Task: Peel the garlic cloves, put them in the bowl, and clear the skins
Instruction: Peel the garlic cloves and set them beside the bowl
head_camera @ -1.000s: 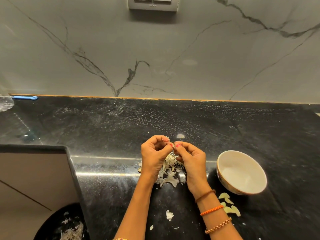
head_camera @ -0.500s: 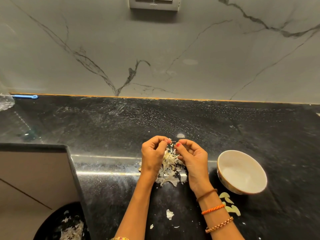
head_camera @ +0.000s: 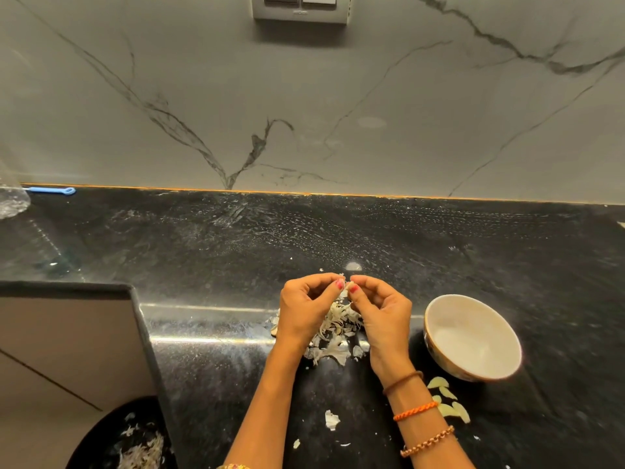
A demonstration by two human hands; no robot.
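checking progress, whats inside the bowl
The bowl shows only its bare white inside; no cloves are in it. Peeled cloves lie on the counter beside it. Its near inner wall is hidden by the rim.

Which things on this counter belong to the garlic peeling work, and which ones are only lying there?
Belongs to the job:
- garlic clove, pinched by left hand and right hand
- pile of skins
- bowl, with no cloves in it
- peeled cloves beside the bowl
- bin with skins

Just lying about:
- blue stick
- clear container
- wall switch
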